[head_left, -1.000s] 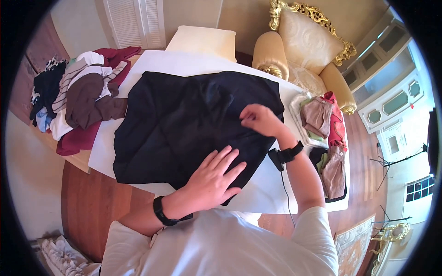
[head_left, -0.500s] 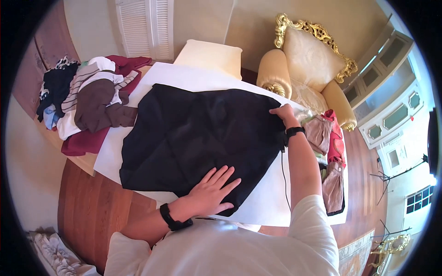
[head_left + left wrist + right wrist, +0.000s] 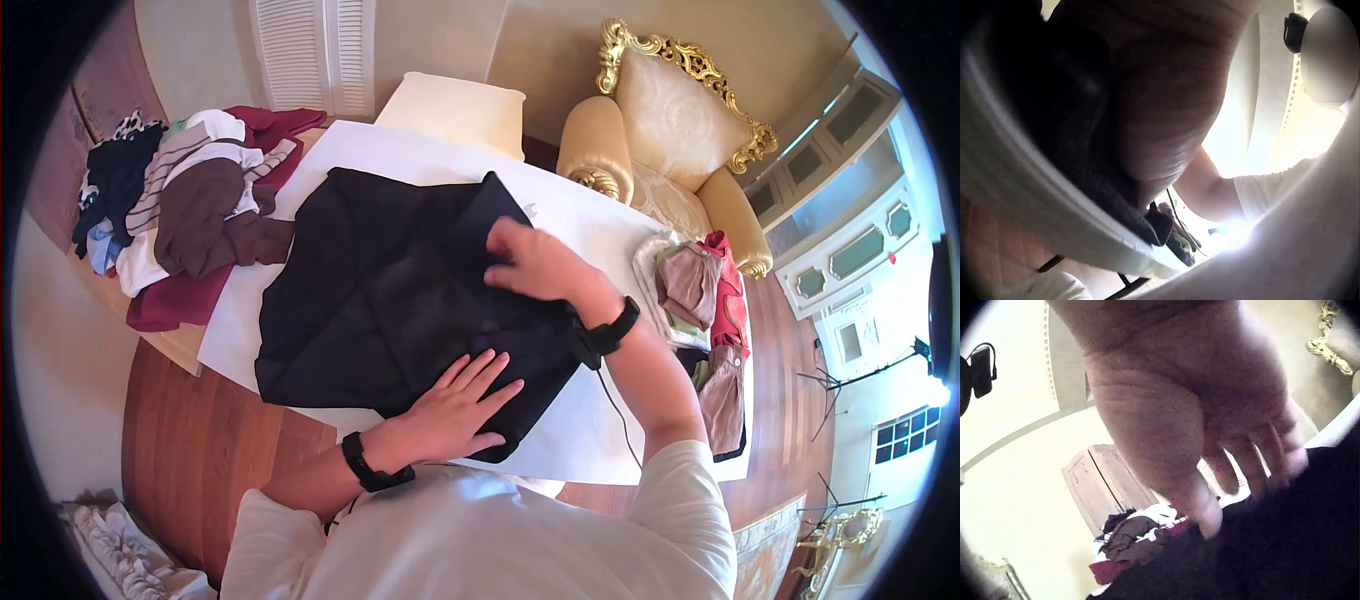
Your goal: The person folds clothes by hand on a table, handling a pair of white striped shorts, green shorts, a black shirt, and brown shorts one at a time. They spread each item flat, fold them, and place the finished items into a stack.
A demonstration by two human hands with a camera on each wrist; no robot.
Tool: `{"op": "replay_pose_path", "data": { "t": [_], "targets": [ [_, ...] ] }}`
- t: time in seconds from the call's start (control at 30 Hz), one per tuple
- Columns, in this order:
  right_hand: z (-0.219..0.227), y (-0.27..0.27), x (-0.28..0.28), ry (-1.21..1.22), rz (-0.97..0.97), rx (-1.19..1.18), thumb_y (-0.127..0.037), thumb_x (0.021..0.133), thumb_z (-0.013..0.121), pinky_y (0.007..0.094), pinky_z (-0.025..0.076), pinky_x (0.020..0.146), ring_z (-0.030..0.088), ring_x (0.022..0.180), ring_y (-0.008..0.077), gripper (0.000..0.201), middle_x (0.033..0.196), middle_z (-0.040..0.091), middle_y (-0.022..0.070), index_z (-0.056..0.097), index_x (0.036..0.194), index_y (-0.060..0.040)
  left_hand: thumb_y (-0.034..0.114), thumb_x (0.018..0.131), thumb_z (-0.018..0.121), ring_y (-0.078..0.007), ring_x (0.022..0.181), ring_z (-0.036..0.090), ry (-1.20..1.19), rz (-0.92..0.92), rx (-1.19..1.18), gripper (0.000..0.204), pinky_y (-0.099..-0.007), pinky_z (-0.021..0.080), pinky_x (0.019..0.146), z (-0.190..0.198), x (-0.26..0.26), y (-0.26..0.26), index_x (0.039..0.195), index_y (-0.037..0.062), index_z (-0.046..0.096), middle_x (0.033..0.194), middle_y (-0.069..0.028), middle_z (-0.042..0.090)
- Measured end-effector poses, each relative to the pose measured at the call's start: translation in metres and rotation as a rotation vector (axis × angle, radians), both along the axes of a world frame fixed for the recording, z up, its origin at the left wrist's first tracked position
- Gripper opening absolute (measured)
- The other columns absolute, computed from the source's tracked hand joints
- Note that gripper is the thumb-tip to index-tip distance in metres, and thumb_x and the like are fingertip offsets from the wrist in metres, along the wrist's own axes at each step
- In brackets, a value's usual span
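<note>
A black cloth [image 3: 390, 290] lies spread on the white tabletop, its right part turned inward over itself. The left hand [image 3: 450, 415] rests flat near the cloth's front edge with fingers spread. Over the upper right part is the right hand [image 3: 545, 265], fingers bent and thumb apart from them. In the right wrist view, the right hand [image 3: 1197, 412] has its fingertips at the black cloth [image 3: 1260, 544], with no cloth visible between thumb and fingers. The left wrist view shows the heel of the left hand [image 3: 1166, 100] close up beside dark cloth; its fingers are hidden.
A heap of mixed clothes [image 3: 200, 210] is at the table's left. Folded clothes [image 3: 690, 285] stand in stacks at the right end. Beyond the table are a cream stool [image 3: 455, 110] and a gold armchair [image 3: 670, 120]. A cable [image 3: 622, 415] hangs from the right wrist.
The right hand reached the cloth's upper right corner, then moved back leftward, and the right side of the cloth came over with it. The left hand has stayed on the cloth.
</note>
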State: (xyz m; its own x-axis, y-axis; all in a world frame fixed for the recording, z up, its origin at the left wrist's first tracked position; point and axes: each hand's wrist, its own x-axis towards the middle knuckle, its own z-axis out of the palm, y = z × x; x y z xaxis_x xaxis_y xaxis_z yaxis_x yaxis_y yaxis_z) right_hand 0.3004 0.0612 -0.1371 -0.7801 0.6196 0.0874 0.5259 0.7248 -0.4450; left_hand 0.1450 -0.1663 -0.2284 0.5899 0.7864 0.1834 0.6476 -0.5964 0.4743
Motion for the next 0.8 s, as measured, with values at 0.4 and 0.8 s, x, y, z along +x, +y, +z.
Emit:
{"op": "replay_pose_path", "data": {
  "t": [0.4, 0.8],
  "targets": [
    [-0.015, -0.016, 0.108, -0.234, -0.224, -0.084, -0.019, 0.082, 0.083, 0.0414, 0.057, 0.09, 0.072, 0.103, 0.0319, 0.039, 0.109, 0.074, 0.015, 0.07, 0.115, -0.0049, 0.028, 0.093, 0.078, -0.0335, 0.087, 0.075, -0.131, 0.417, -0.132, 0.033, -0.0427, 0.059, 0.077, 0.044, -0.056, 0.07, 0.107, 0.0006, 0.066, 0.093, -0.0174, 0.075],
    [-0.039, -0.063, 0.116, -0.014, -0.258, 0.075, -0.01, 0.083, 0.08, 0.0446, 0.054, 0.095, 0.064, 0.11, 0.0377, 0.029, 0.108, 0.065, 0.0134, 0.067, 0.109, -0.0071, 0.026, 0.088, 0.083, -0.0313, 0.085, 0.073, -0.112, 0.352, -0.297, 0.037, -0.0405, 0.057, 0.075, 0.014, -0.017, 0.096, 0.107, 0.0005, 0.065, 0.092, -0.0172, 0.074]
  ]
}}
